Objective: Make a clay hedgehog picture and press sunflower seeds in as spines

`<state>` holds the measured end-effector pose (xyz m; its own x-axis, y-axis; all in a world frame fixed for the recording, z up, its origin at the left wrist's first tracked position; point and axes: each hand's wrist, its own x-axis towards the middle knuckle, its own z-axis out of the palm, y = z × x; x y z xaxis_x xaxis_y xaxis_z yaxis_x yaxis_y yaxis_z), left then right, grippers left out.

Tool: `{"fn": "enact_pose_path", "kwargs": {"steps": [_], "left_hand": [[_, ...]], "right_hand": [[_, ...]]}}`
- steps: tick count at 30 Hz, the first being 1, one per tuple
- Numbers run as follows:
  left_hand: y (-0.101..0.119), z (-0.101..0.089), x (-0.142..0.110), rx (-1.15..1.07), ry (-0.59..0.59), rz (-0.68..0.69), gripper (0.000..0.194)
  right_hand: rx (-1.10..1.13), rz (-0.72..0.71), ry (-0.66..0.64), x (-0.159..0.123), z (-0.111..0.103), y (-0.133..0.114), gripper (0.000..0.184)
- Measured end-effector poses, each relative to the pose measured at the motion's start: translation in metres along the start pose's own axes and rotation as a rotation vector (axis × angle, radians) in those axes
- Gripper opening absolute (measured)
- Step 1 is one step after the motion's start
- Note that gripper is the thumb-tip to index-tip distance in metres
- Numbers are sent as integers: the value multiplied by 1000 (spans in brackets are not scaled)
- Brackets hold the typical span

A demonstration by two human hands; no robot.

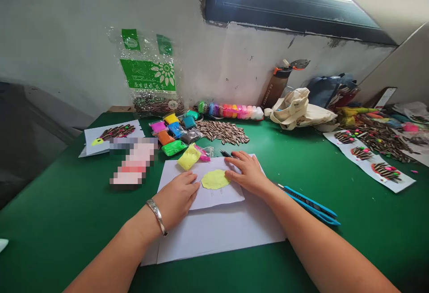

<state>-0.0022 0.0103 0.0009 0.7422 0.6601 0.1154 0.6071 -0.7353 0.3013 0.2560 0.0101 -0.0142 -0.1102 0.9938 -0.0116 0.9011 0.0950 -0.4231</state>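
Your left hand [176, 199] and right hand [246, 172] lie open on the paper [217, 198], flanking a yellow clay patch [215, 179], sunflower seeds [221, 131] not on it yet.

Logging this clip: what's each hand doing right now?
Left hand: open, flat on white paper, holding nothing.
Right hand: open, resting on the paper, holding nothing.

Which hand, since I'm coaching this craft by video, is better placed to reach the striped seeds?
The right, probably. The right hand rests at the far side of the yellow clay, closer to the pile of striped sunflower seeds than the left hand, which lies nearer the camera.
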Motion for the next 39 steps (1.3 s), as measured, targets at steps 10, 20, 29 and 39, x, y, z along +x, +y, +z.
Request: {"fn": "enact_pose_path", "kwargs": {"steps": [10,20,29,39], "left_hand": [[13,0,2,16,156,41,29],[14,17,11,21,64,84,33],[11,25,11,26,55,49,38],[13,24,12,63,17,55,39]], "right_hand": [[101,-120,103,10,-12,-25,32],[128,-99,193,18,9,-18,25],[90,-173,287,10,7,1,31],[-178,-7,169,51,-21,-9,35]]}}
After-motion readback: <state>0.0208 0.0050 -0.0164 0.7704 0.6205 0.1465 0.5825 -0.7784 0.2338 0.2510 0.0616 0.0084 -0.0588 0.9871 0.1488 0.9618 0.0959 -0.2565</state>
